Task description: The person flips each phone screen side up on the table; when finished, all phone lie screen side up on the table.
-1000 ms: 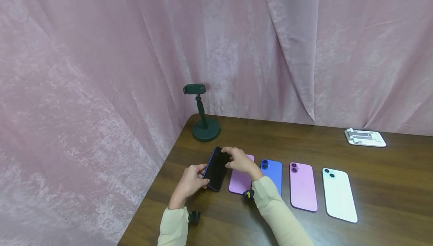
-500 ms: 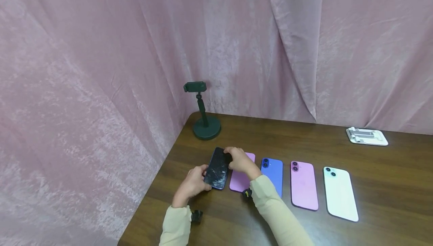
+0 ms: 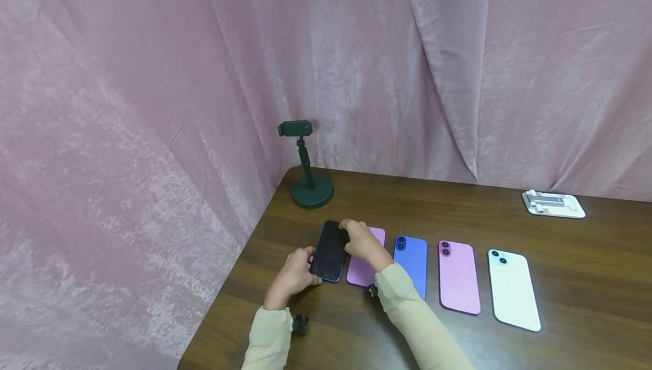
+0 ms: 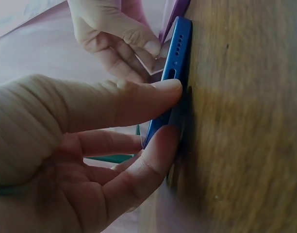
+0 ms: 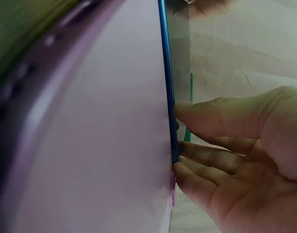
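From the head view, we see the dark-screened phone (image 3: 329,252) at the near-left part of the counter (image 3: 351,339), screen up. Its long axis runs from just past twelve o'clock to just past six. Our left hand (image 3: 294,271) grasps its lower-left corner, thumb against the end edge; from there the phone lies toward one or two o'clock. Our right hand (image 3: 360,241) pinches its upper-right part, with the phone toward eight or nine. Both hands touch it, so neither is nearer; we judge that diagonal hold the relation that matters most. We cannot tell whether it rests fully flat. The nearest pink phone (image 3: 358,274) lies at three o'clock, just beside it; the green stand (image 3: 312,192) stands between eleven and twelve.
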`<state>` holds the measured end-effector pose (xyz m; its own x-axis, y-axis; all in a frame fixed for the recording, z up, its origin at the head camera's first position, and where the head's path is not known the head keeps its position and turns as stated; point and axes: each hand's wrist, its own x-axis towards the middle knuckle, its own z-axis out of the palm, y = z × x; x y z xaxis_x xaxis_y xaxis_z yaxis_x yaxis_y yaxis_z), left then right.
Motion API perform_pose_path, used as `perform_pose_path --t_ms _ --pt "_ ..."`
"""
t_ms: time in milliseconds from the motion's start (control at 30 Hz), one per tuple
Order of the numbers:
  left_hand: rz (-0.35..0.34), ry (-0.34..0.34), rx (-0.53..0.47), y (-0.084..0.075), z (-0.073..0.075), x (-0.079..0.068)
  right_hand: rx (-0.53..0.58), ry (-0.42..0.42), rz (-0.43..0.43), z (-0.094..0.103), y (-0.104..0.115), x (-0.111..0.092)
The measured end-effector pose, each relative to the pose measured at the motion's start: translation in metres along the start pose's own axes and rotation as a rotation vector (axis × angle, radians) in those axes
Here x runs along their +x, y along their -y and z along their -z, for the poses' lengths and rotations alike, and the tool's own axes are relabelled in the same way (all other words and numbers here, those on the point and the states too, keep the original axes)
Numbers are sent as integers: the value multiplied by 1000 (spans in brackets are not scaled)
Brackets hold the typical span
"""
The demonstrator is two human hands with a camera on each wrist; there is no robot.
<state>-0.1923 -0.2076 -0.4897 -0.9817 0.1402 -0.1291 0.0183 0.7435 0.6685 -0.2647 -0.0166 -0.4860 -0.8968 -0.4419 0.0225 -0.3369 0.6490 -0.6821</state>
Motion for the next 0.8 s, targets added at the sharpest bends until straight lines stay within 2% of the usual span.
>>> perform_pose_path --t_ms 233,533,800 --pt "18 -10 14 -2 0 0 10 -11 -25 2 0 -2" --pt "59 2 -21 2 -3 -1 -17 -7 -23 -2 -1 -3" --pt "52 -39 5 0 0 1 -30 -8 14 0 2 -3"
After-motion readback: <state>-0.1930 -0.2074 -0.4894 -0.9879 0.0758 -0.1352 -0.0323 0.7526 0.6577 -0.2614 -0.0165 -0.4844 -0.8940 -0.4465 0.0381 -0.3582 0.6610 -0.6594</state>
